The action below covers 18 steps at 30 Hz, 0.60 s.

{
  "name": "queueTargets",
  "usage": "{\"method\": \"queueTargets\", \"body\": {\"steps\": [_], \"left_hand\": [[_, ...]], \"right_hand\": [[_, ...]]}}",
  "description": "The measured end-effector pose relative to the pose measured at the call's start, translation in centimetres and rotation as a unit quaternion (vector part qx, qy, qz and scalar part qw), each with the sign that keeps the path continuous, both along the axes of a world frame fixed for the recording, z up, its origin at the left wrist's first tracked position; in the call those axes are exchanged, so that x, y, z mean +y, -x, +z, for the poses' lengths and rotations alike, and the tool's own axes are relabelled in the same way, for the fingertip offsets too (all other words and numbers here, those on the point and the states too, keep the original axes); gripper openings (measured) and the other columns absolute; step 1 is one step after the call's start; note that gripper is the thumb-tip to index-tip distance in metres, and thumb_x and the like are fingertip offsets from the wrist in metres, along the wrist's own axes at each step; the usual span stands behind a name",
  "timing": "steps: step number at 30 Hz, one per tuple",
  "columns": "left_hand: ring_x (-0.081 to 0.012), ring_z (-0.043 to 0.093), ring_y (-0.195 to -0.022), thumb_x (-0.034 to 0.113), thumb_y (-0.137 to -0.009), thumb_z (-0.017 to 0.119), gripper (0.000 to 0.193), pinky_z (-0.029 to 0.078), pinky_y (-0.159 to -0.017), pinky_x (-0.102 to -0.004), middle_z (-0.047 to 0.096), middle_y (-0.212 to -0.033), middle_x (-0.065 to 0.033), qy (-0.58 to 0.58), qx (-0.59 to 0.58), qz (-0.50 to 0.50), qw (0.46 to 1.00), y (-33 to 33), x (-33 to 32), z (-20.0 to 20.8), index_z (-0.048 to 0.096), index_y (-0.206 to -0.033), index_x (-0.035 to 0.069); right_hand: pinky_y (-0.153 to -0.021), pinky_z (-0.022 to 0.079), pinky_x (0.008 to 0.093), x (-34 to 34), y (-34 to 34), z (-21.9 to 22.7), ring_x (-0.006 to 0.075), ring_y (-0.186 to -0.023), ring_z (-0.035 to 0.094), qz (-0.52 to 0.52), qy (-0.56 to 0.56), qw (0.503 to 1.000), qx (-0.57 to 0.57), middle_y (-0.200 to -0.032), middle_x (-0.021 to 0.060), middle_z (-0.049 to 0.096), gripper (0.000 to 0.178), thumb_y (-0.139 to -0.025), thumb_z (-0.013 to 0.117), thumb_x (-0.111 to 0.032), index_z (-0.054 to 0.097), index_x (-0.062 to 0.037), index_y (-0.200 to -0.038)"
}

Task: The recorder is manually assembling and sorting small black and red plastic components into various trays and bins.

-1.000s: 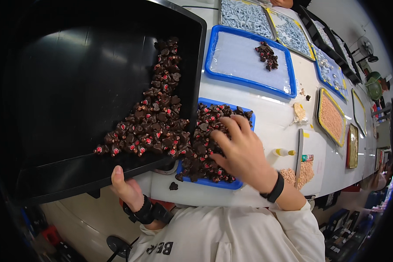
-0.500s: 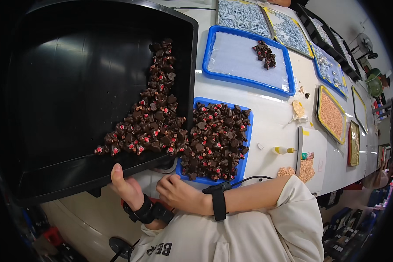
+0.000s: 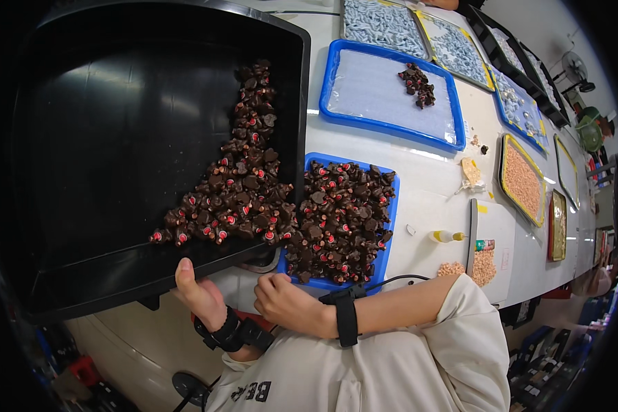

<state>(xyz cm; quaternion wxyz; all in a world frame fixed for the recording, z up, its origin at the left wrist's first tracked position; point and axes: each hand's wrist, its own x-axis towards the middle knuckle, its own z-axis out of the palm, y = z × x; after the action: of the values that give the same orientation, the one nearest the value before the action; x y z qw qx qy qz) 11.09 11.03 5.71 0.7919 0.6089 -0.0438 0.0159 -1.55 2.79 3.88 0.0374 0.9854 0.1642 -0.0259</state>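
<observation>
My left hand (image 3: 200,296) is at the near wall of a large black plastic bin (image 3: 117,144); its thumb lies against the rim and the other fingers are hidden below. Many small dark brown figures with red round spots (image 3: 237,206) are heaped along the bin's right side and near corner. My right hand (image 3: 281,300) is curled close to the near left corner of a blue tray (image 3: 389,240); what its fingers hold, if anything, is hidden. More of the brown figures (image 3: 340,220) fill that tray.
A second blue tray (image 3: 364,89) with a clump of brown figures stands farther back. Trays of pale blue pieces (image 3: 384,29) and pinkish pieces (image 3: 521,180) line the table. A small yellowish bottle (image 3: 449,236) lies beside a pile of pinkish pieces (image 3: 484,266).
My right hand has shifted slightly to the right, its fingers still curled. My left hand, the black bin and the figures look the same.
</observation>
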Motion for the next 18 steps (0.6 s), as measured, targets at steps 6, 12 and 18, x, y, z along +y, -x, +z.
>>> {"method": "queueTargets", "body": {"steps": [6, 12, 18], "left_hand": [[-0.0189, 0.056, -0.095, 0.02, -0.081, 0.051, 0.038, 0.047, -0.083, -0.0331, 0.056, -0.106, -0.0104, -0.007, 0.008, -0.032, 0.999, -0.4, 1.1, -0.8, 0.053, -0.109, -0.005], [-0.0181, 0.056, -0.094, 0.02, -0.081, 0.051, 0.037, 0.047, -0.083, -0.0321, 0.056, -0.104, -0.0097, 0.007, -0.014, -0.001, 1.0, -0.1, 0.1, -0.3, 0.053, -0.107, -0.005], [-0.0193, 0.056, -0.097, 0.02, -0.081, 0.051, 0.041, 0.047, -0.084, -0.0315, 0.055, -0.109, -0.0114, 0.008, -0.003, 0.0, 1.0, -0.1, 0.3, -0.5, 0.052, -0.112, -0.006]], "right_hand": [[-0.068, 0.04, 0.0355, -0.3, 1.1, 0.9, 0.0281, -0.092, 0.052, 0.013, 0.068, 0.997, -0.027, -0.093, 0.0126, 0.057, 0.023, -0.083, 0.046, -0.022, 0.059, -0.0063, -0.094], [-0.068, 0.041, 0.0364, 0.3, 1.4, -0.1, 0.0299, -0.084, 0.057, 0.043, 0.124, 0.991, -0.033, -0.093, 0.0152, 0.056, 0.022, -0.084, 0.045, -0.02, 0.058, -0.006, -0.095], [-0.059, 0.039, 0.0337, -0.1, 1.1, -0.2, 0.0244, -0.07, 0.055, 0.073, 0.143, 0.986, -0.052, -0.086, 0.0132, 0.054, 0.02, -0.081, 0.047, -0.017, 0.059, -0.0045, -0.092]]}}
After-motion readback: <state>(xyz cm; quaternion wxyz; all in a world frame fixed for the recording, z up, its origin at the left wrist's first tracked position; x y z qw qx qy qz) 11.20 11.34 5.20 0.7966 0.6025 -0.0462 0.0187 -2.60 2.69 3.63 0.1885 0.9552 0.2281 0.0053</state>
